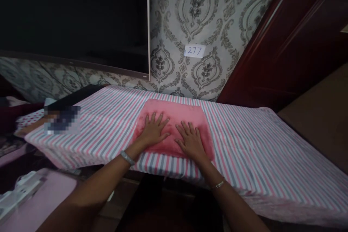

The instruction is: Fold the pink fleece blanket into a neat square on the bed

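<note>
A pink, plush-looking cloth (176,108) lies flat on the striped tablecloth (239,134), close to the front edge. My left hand (154,130) rests palm down on its left half, fingers spread. On the right half, my right hand (191,139) also lies flat with its fingers apart. Neither hand grips anything. Darker red patches show in the pile around and below both hands. The parts of the cloth under my palms are hidden.
A large black screen (73,18) hangs on the patterned wall at the left. A paper marked 277 (194,51) is stuck on the wall. Dark red panelling (252,58) slants at the right. A white power strip (21,192) lies lower left. A blurred-out patch (62,120) covers something on the table's left end.
</note>
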`<state>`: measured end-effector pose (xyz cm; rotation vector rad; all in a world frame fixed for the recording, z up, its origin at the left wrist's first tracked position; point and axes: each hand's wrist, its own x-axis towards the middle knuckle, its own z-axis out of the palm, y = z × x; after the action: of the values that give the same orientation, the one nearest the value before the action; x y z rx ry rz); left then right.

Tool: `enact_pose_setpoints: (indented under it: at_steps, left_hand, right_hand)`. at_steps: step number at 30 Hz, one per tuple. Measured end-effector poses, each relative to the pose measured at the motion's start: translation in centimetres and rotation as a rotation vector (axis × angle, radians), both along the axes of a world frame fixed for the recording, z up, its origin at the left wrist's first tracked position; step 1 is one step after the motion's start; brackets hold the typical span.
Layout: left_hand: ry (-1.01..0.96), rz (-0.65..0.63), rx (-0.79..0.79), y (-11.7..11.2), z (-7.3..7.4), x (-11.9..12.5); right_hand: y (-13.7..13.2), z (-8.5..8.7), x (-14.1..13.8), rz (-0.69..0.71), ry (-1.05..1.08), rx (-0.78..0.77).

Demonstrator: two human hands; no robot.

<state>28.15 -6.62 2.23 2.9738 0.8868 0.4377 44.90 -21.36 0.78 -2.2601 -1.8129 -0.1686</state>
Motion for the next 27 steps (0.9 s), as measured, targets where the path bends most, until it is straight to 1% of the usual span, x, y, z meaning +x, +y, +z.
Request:
enact_pose_setpoints:
  at_steps: [3, 6, 9, 11, 12, 14, 16, 19, 21, 22, 24, 27]
  left_hand:
    - [0.013, -0.006, -0.003, 0.2, 0.4, 0.1]
    - [0.062, -0.018, -0.059, 0.1, 1.1, -0.2]
    - [0.076, -0.04, -0.097, -0.6, 2.4, -1.8]
    - [0.033, -0.024, -0.054, -1.6, 3.0, -3.3]
    - [0.008, -0.003, -0.021, -2.1, 2.9, -4.1]
    - [-0.018, 0.047, 0.031, -3.0, 2.2, -5.4]
    - [-0.001, 0.091, 0.044, -3.6, 0.8, -6.3]
    - [0.02, 0.124, 0.043, -3.8, -1.4, -6.8]
    - [-0.007, 0.119, 0.077, -3.6, -2.3, -6.9]
    - [-0.025, 0.113, 0.097, -3.5, -2.5, -6.9]
    - [-0.05, 0.101, 0.129, -3.4, -2.4, -7.0]
    - [-0.08, 0.085, 0.162, -3.7, -1.4, -6.8]
  right_hand:
    - [-0.2, 0.4, -0.1, -0.011, 0.01, 0.0]
    - [-0.5, 1.0, 0.0, -0.015, 0.027, -0.046]
    - [-0.6, 2.1, -0.6, -0.027, 0.061, -0.115]
    - [-0.6, 2.6, -1.6, -0.002, 0.061, -0.102]
    - [-0.5, 2.7, -2.3, 0.036, 0.048, -0.078]
    - [-0.5, 2.1, -3.7, 0.131, 0.017, -0.033]
    - [-0.5, 0.8, -4.9, 0.202, -0.003, -0.013]
    - [-0.7, -1.3, -5.6, 0.225, -0.017, 0.014]
    - [-0.9, -1.9, -5.4, 0.231, -0.015, 0.027]
    - [-0.9, -1.8, -5.2, 0.234, -0.005, 0.024]
    - [-0.7, -0.7, -4.7, 0.247, 0.034, -0.001]
    - [0.7, 2.2, -3.9, 0.29, 0.125, -0.022]
